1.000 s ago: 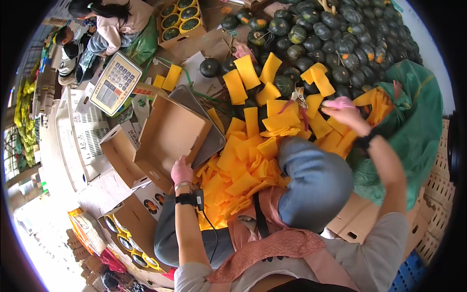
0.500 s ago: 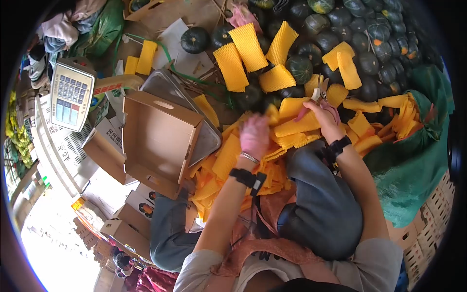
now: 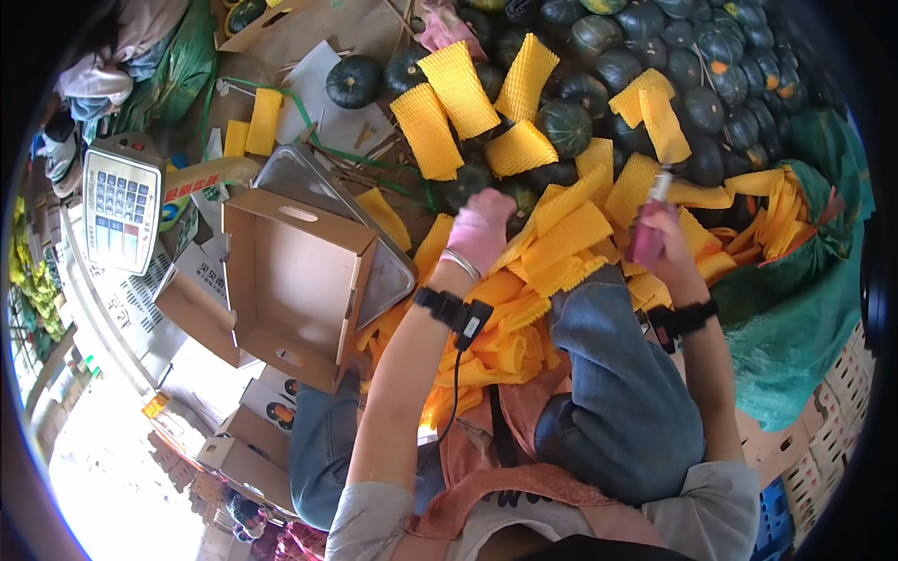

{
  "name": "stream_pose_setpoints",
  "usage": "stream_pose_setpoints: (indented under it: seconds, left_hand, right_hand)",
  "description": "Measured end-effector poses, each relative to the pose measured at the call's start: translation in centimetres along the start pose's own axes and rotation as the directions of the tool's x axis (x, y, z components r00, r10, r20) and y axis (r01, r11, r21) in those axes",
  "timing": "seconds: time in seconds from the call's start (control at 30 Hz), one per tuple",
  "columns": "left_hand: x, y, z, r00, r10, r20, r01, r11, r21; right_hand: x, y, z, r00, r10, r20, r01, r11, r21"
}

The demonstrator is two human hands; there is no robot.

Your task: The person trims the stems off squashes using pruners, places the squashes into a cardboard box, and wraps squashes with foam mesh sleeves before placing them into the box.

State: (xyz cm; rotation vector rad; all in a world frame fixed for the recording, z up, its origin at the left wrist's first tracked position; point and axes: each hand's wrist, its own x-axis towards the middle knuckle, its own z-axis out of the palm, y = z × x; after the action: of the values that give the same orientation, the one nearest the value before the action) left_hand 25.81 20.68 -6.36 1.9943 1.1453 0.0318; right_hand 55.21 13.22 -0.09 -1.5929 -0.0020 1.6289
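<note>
My left hand, in a pink glove, is at the upper edge of the yellow foam net sleeves. Its fingers are curled beside a dark green squash; what they hold, if anything, is hidden. My right hand is closed round the pink handles of a pair of shears, whose metal end points up over the sleeves. More sleeves lie on the squashes beyond my hands.
An open cardboard box and a grey tray stand left of my left hand. Farther left is a digital scale. A green sack with foam sleeves spilling out lies at the right. My bent knees flank the pile.
My left hand has moved slightly up toward the squash. My right hand has moved right and down, turning the shears upright. The camera view has shifted a little.
</note>
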Motion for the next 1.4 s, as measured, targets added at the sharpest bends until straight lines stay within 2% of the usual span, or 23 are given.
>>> stream_pose_setpoints:
  seconds: [0.03,0.1,0.17,0.2,0.3,0.43,0.57,0.63,0.7,0.77,0.83,0.87,0.9,0.93,1.0,1.03,1.07,1.1,1.13,1.17,1.2,1.27,1.4]
  left_hand:
    - [0.8,-0.5,0.8,0.988,-0.032,-0.153,0.022,0.998,-0.067]
    - [2.0,-0.7,2.3,0.980,0.041,-0.195,-0.034,0.999,0.040]
    - [2.9,0.9,3.2,0.999,0.015,-0.031,-0.008,0.977,0.212]
    - [3.3,2.2,3.4,0.976,-0.197,0.091,0.159,0.935,0.317]
    - [2.9,4.3,3.5,0.875,-0.448,0.183,0.374,0.865,0.334]
    - [1.0,2.3,5.7,0.850,-0.488,0.198,0.518,0.843,-0.144]
    - [-1.9,1.8,2.5,0.916,-0.335,-0.221,0.278,0.927,-0.251]
    - [-3.9,2.9,-1.7,0.843,-0.434,-0.319,0.286,0.862,-0.418]
    - [-6.9,3.8,-6.4,0.770,-0.387,-0.507,0.228,0.909,-0.348]
    - [-10.5,3.8,-9.7,0.614,-0.663,-0.428,-0.082,0.485,-0.870]
    - [-13.8,1.3,-12.1,0.464,-0.718,-0.519,-0.316,0.414,-0.854]
    - [-14.9,-0.6,-12.9,0.355,-0.718,-0.599,-0.333,0.502,-0.799]
    - [-15.6,-2.2,-13.6,0.245,-0.758,-0.605,-0.154,0.586,-0.796]
    - [-16.2,-3.6,-14.0,0.262,-0.787,-0.558,-0.109,0.550,-0.828]
    - [-17.7,-6.4,-14.8,0.233,-0.866,-0.442,-0.202,0.402,-0.893]
    - [-17.6,-8.1,-14.6,0.227,-0.900,-0.371,-0.344,0.283,-0.895]
    - [-18.6,-12.8,-12.4,0.210,-0.792,-0.573,-0.118,0.562,-0.819]
    - [-18.8,-13.3,-12.2,0.251,-0.763,-0.595,-0.088,0.595,-0.799]
    - [-18.9,-13.7,-12.0,0.290,-0.732,-0.616,-0.061,0.628,-0.776]
    - [-17.6,-10.8,-13.8,0.355,-0.786,-0.506,-0.243,0.445,-0.862]
    - [-17.1,-10.4,-14.0,0.354,-0.813,-0.463,-0.368,0.334,-0.868]
    - [-16.9,-11.7,-14.0,0.391,-0.826,-0.407,-0.388,0.253,-0.886]
    - [-15.7,-15.3,-13.7,0.435,-0.803,-0.407,-0.356,0.262,-0.897]
  right_hand:
    - [-1.8,-0.6,0.1,0.994,-0.094,-0.052,0.097,0.994,0.056]
    - [-4.3,-2.5,0.4,0.971,-0.231,-0.058,0.236,0.965,0.117]
    - [-5.6,-4.5,1.0,0.949,-0.314,0.034,0.306,0.940,0.154]
    - [-5.8,-5.2,1.3,0.946,-0.312,0.083,0.303,0.947,0.107]
    - [-6.1,-7.5,2.8,0.950,-0.234,0.206,0.261,0.958,-0.117]
    - [-4.6,-8.3,6.0,0.959,-0.216,0.181,0.273,0.872,-0.406]
    - [-2.1,-6.7,8.9,0.905,-0.346,0.247,0.398,0.893,-0.210]
    - [-0.7,-5.5,9.3,0.830,-0.489,0.268,0.535,0.833,-0.137]
    - [1.5,-4.8,9.1,0.802,-0.502,0.323,0.568,0.809,-0.151]
    - [2.1,-5.5,10.8,0.816,-0.379,0.436,0.530,0.793,-0.301]
    - [2.5,-5.3,14.7,0.885,-0.191,0.425,0.355,0.868,-0.348]
    - [2.8,-5.4,17.8,0.838,-0.200,0.507,0.487,0.695,-0.530]
    - [3.6,-5.3,20.5,0.760,-0.263,0.594,0.642,0.443,-0.625]
    - [4.3,-5.1,23.1,0.668,-0.321,0.671,0.735,0.148,-0.662]
    - [7.1,-0.9,27.7,0.294,-0.586,0.755,0.700,-0.406,-0.588]
    - [9.1,1.4,28.7,0.335,-0.575,0.746,0.603,-0.478,-0.639]
    - [9.8,2.2,29.5,0.336,-0.592,0.732,0.523,-0.529,-0.668]
    - [10.2,2.9,30.1,0.345,-0.612,0.712,0.426,-0.574,-0.699]
    - [9.8,2.5,30.5,0.471,-0.572,0.672,0.391,-0.548,-0.740]
    - [9.6,1.9,30.7,0.589,-0.526,0.613,0.338,-0.530,-0.778]
    - [10.3,2.2,30.4,0.585,-0.480,0.654,0.328,-0.597,-0.732]
    - [12.0,3.5,29.8,0.506,-0.444,0.739,0.257,-0.741,-0.620]
    - [11.7,4.0,29.4,0.433,-0.436,0.789,0.416,-0.679,-0.604]
